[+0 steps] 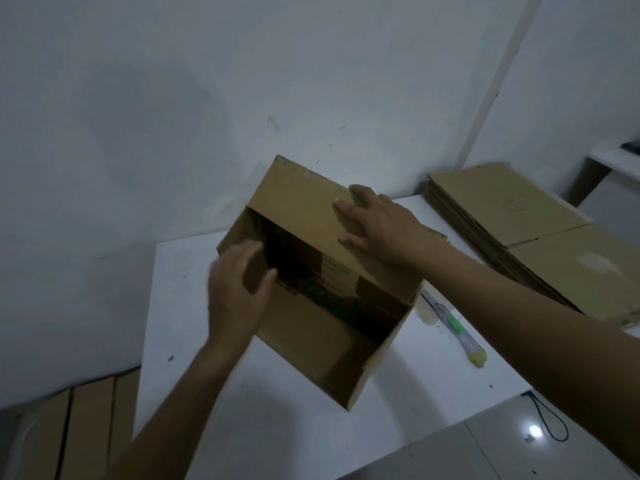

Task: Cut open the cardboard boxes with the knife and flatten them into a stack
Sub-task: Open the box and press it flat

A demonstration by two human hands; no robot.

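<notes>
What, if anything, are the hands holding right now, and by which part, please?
The left hand grips the cardboard box by its left wall; the right hand presses flat on its far panel. The knife lies unheld on the table.

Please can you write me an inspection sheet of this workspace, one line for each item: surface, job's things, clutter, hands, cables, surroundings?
Surface: white table, with a few small dark specks.
Job's things: open box on the table; knife lying on the table to its right, in no hand; stack of flattened cardboard at the table's right end.
Clutter: nothing seen apart from the specks.
Hands: left hand grips the box's left wall, somewhat blurred; right hand presses flat on its upper panel.
Cables: black cable on the floor, lower right.
Surroundings: white wall; more cardboard low on the left beside the table.
</notes>
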